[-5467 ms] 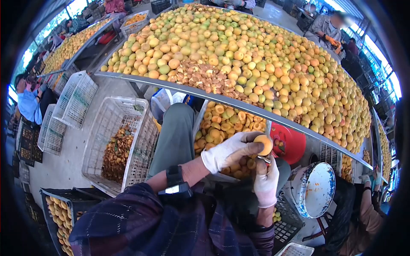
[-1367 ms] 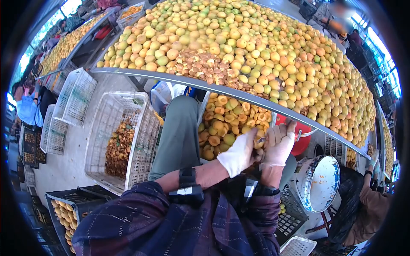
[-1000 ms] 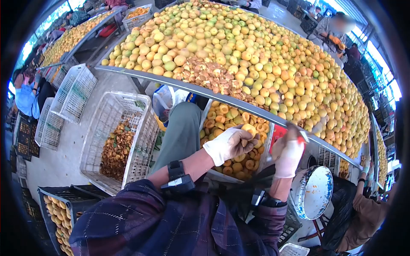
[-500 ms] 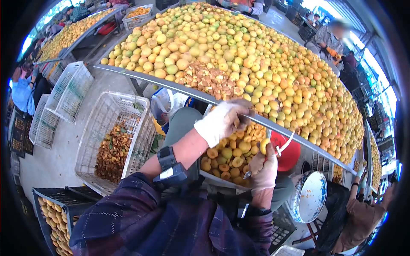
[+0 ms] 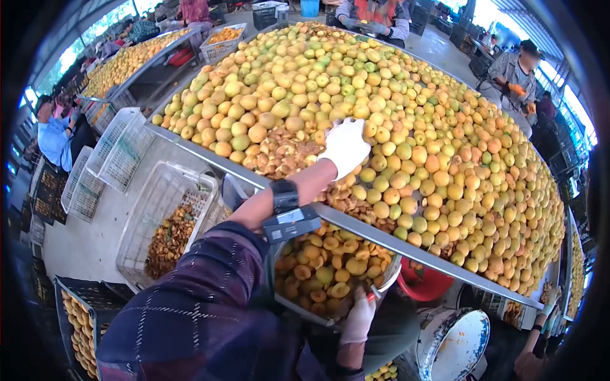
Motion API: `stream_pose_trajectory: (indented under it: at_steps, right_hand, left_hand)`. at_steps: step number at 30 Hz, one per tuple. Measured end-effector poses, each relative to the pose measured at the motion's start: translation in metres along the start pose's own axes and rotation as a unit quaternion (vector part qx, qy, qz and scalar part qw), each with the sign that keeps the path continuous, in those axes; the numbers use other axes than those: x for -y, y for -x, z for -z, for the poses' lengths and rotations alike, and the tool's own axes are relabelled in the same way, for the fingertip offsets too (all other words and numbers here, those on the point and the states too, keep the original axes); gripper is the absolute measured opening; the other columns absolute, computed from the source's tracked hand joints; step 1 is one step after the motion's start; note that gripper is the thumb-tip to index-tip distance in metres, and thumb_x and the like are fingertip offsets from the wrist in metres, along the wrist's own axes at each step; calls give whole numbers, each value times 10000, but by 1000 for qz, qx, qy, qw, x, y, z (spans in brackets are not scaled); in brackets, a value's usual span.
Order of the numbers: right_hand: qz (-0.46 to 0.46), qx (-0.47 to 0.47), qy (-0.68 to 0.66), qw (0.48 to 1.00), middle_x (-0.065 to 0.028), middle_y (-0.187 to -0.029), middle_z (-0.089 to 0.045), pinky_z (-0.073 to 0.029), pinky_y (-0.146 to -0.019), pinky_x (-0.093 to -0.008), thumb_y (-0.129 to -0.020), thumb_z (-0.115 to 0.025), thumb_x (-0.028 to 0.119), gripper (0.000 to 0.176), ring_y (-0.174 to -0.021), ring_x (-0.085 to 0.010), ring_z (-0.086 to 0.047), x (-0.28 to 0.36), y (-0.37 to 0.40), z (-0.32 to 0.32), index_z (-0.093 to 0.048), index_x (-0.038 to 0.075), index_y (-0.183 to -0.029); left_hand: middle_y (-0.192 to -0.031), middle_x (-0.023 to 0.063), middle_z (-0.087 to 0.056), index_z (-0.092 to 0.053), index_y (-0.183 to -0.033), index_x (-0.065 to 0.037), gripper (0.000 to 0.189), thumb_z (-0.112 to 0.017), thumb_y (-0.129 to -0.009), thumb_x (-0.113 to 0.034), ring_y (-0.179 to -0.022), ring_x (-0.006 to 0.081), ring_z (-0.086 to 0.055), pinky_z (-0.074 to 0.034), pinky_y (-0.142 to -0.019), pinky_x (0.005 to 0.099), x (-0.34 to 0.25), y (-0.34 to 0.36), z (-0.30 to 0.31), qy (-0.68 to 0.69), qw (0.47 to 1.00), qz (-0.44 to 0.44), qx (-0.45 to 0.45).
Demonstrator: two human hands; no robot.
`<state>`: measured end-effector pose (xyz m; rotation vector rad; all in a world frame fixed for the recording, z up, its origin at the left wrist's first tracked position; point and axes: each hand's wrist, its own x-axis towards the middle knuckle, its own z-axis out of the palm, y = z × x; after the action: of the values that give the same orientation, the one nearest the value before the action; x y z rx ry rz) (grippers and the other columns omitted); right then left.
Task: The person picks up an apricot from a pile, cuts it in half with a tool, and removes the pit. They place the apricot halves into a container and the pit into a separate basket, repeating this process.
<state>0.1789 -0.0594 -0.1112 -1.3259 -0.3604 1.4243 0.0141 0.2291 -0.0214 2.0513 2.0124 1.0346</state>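
My left hand (image 5: 346,147), in a white glove, reaches over the table edge into the heap of apricots (image 5: 445,165). Its fingers bend down among the fruit, their tips hidden. Just below that wrist lies a patch of brown pits and scraps (image 5: 283,152). Lower down, my gloved right hand (image 5: 359,317) is closed around a small tool (image 5: 373,294) with a red-and-white end. That hand is beside the container of halved apricots (image 5: 318,273) at my lap; the tool's working end is hidden.
A metal rim (image 5: 381,240) edges the sloping table. A red basin (image 5: 424,282) and a paint-chipped white bucket (image 5: 459,346) stand at right. At left are a white crate (image 5: 136,235) with scraps and a black crate (image 5: 95,289) of fruit. Co-workers (image 5: 511,82) sit around.
My left hand has moved from the table's edge up onto the apricot heap. My right hand has lowered beside the container, and the cut apricot is gone from its fingers. The view has shifted.
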Motion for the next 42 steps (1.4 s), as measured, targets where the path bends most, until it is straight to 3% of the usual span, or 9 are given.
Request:
stream_pose_trajectory:
  at_steps: [8, 13, 21, 24, 29, 31, 36, 39, 42]
  right_hand:
    - [-39, -27, -1, 999, 49, -656, -488, -319, -456, -213, -874, -586, 81, 49, -511, -53, -418, 28, -1, -7, -609, 53, -908]
    - [121, 44, 13, 992, 18, -592, -478, -334, -377, -223, -903, -551, 106, 121, -421, -72, -437, 51, -8, -14, -594, 9, -961]
    - [162, 62, 97, 980, 22, -476, -406, -279, -307, -231, -922, -569, 253, 208, -318, -87, -363, 91, 30, -45, -543, 47, -928]
    - [154, 88, -7, 984, 21, -479, -411, -279, -307, -233, -914, -552, 201, 159, -318, -89, -359, 90, 58, -42, -550, 47, -874]
    - [170, 87, 137, 972, 24, -512, -434, -291, -312, -232, -908, -560, 174, 125, -328, -85, -367, 81, 67, -40, -556, 50, -926]
    - [169, 102, 140, 970, -24, -873, -620, -353, -427, -183, -871, -608, 83, 434, -512, -43, -477, 81, 74, -41, -477, -31, -1269]
    - [227, 63, 188, 953, 37, -721, -485, -402, -534, -206, -956, -483, 138, 392, -594, -35, -455, 81, 111, -43, -422, 49, -1333]
    - [413, 2, 437, 799, -155, -780, -640, -490, -588, -354, -947, -535, 165, 276, -691, -332, -659, 55, 99, -31, -497, 20, -1179]
    - [388, -19, 434, 813, -223, -860, -647, -503, -647, -410, -941, -548, 169, 235, -828, -417, -643, 48, 104, -38, -505, 15, -1114]
  left_hand:
    - [-1063, 157, -609, -593, -1089, -86, 356, -638, -775, -248, -1041, 347, -557, -413, -927, 515, -3, -31, -34, -35, 999, -31, -1]
    - [-1165, 144, -613, -565, -1236, -63, 579, -754, -690, -103, -1047, 280, -599, -481, -875, 315, -42, 57, 26, 279, 943, -125, 135]
    - [-1211, 119, -577, -553, -1258, -104, 554, -665, -728, 9, -1047, 278, -602, -514, -828, 352, -65, 195, 66, 253, 921, -263, 136]
    - [-1198, 81, -565, -472, -1312, -21, 450, -593, -894, -136, -1092, 132, -518, -449, -904, 285, -66, 212, 86, 662, 677, 148, 287]
    - [-1130, 62, -585, -508, -1255, -3, 438, -565, -950, -312, -1017, 128, -555, -451, -862, 246, -60, 235, 102, 620, 689, 161, 340]
    - [-1066, 29, -598, -539, -1199, -26, 381, -576, -945, -307, -953, 109, -574, -463, -823, 248, -58, 237, 106, 657, 629, 218, 354]
    - [-1024, 48, -629, -555, -1157, -62, 351, -635, -903, -289, -940, 179, -611, -489, -817, 317, -56, 245, 97, 808, 454, 292, 235]
    - [-1030, 52, -629, -566, -1141, -55, 359, -647, -894, -303, -952, 198, -603, -487, -833, 331, -56, 249, 91, 838, 398, 278, 249]
    - [-1037, 62, -631, -577, -1125, -55, 353, -649, -890, -309, -964, 211, -591, -481, -855, 335, -65, 253, 105, 839, 378, 295, 259]
